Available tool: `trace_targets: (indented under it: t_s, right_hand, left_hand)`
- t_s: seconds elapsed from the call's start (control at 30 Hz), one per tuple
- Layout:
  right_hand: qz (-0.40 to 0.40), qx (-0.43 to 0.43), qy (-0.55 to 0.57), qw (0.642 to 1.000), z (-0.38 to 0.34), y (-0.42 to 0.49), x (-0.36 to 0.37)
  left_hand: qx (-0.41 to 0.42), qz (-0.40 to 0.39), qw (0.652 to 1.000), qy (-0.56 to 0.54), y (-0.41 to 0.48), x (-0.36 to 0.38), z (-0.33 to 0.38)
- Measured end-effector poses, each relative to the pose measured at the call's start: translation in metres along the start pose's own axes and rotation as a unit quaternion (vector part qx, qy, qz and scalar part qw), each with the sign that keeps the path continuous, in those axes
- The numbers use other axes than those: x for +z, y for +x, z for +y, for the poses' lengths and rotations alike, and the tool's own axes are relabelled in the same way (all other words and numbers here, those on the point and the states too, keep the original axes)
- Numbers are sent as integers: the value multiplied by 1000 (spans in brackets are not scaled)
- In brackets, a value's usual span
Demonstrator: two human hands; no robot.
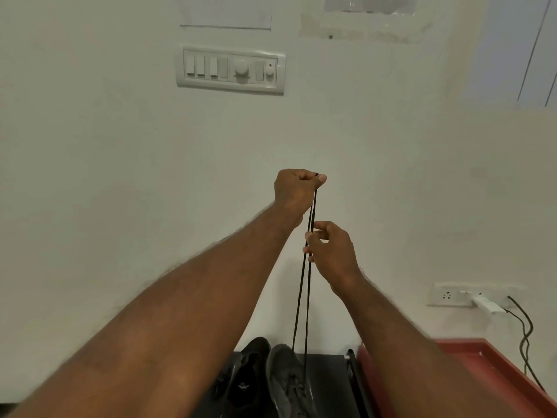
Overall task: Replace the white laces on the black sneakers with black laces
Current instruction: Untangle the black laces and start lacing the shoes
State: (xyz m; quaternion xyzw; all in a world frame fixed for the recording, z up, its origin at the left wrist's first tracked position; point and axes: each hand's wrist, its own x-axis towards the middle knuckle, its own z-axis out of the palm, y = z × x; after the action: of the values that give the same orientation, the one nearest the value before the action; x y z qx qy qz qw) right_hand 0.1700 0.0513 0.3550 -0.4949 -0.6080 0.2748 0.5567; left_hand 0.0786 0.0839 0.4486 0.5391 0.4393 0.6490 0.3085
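Note:
Both my arms reach up in front of a white wall. My left hand is raised highest and pinches both ends of a black lace at its fingertips. The two strands hang straight down to the right black sneaker on the dark surface below. My right hand sits lower on the strands, its fingers curled round them. A second black sneaker lies to the left, partly hidden by my left forearm. No white lace shows.
A red tray stands at the lower right beside the dark surface. A switch panel is on the wall above. A wall socket with a white plug and a dangling dark cable sits at the right.

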Motion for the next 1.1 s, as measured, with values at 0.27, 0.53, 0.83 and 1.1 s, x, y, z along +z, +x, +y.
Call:
trace_targets:
  t_s: [0.27, 0.53, 0.83, 1.1]
  right_hand:
    - [9, 61, 32, 998, 47, -18, 7]
    - [-7, 177, 77, 981, 110, -39, 11]
    - [4, 196, -69, 978, 203, -96, -3]
    - [-104, 218, -162, 957, 291, -218, 13]
  left_hand:
    - [-14, -61, 997, 46, -44, -14, -57]
    - [-76, -42, 979, 186, -69, -55, -123]
    - [-124, -90, 935, 319, -146, -80, -233]
    - [-322, -175, 863, 347, -261, -68, -338]
